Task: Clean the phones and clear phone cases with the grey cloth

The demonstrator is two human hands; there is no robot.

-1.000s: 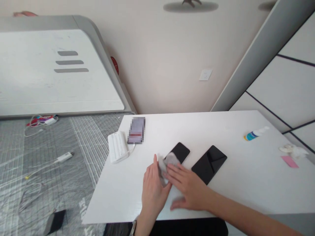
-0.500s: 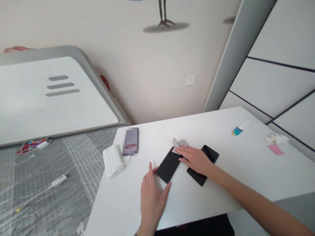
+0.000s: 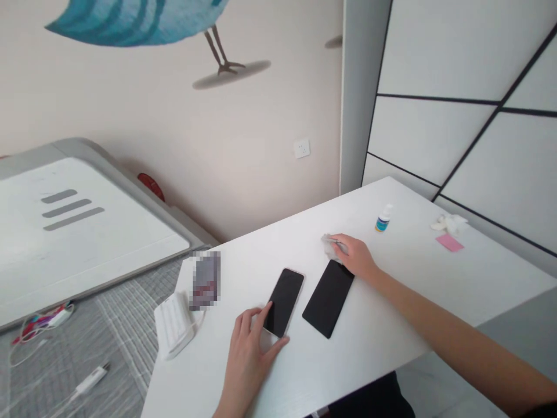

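Two black phones lie side by side on a white table (image 3: pixel 391 325). My left hand (image 3: pixel 247 352) rests at the near end of the left phone (image 3: pixel 284 301), thumb and fingers touching its bottom corners. My right hand (image 3: pixel 354 255) is closed on a crumpled grey cloth (image 3: pixel 331 246) just beyond the far end of the larger right phone (image 3: pixel 329 296).
A small bottle with a blue label (image 3: pixel 383 218) stands further right, past it a white wad (image 3: pixel 448 222) and a pink slip (image 3: pixel 449 242). A white power strip (image 3: pixel 173 323) and a blurred card (image 3: pixel 205 280) sit at the table's left edge. Cables (image 3: pixel 41 320) lie on the grey mat.
My right hand carried the cloth off the left phone, up and to the right past the far end of the larger phone. My left hand stayed at the left phone's near end. The view tilted upward.
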